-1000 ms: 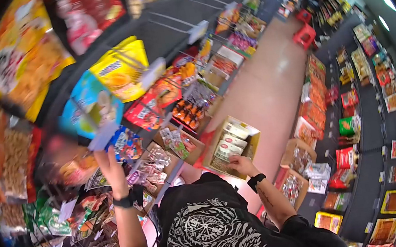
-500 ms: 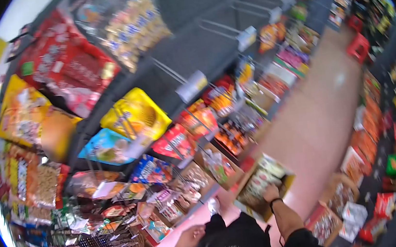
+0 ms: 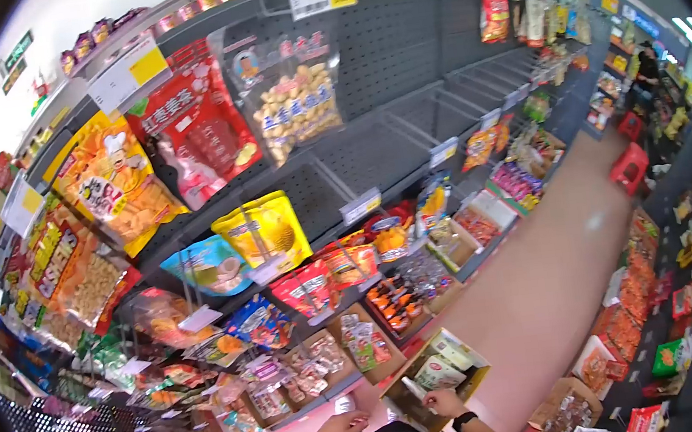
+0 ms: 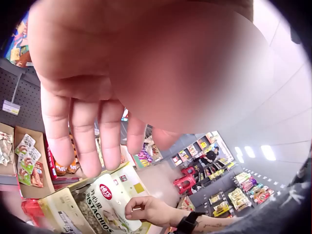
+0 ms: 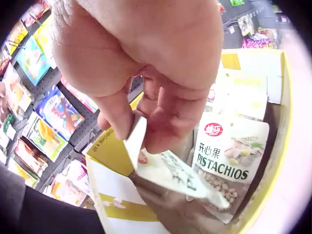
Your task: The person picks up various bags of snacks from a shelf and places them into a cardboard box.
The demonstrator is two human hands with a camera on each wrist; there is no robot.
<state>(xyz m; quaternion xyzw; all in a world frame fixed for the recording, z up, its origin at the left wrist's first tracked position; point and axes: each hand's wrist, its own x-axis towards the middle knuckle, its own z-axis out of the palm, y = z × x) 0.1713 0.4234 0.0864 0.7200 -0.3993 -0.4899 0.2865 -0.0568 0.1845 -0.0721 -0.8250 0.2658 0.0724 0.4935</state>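
A white pistachio bag [image 5: 165, 170] is pinched by its top edge between the thumb and fingers of my right hand [image 3: 446, 403]. It tilts over an open yellow-and-white carton [image 5: 286, 102]. Other pistachio bags [image 5: 226, 158] stand inside that carton, with clear windows showing the nuts. My left hand [image 3: 342, 428] hangs to the left of the carton, holding nothing. In the left wrist view its fingers [image 4: 83, 131] are loosely extended, palm toward the camera, overlapping the carton's far edge.
A grey pegboard shelf [image 3: 394, 40] to the left carries hanging snack bags, among them a yellow bag [image 3: 263, 234] and a red bag [image 3: 195, 131]. Below it runs a row of open boxes [image 3: 320, 364] of small packs. Another stocked shelf lines the right; red stools [image 3: 631, 166] stand down the aisle.
My left hand has come down from the hanging bags to beside the carton. The right hand, in the carton before, now has a pistachio bag tilted up. The head view has turned up toward the shelf.
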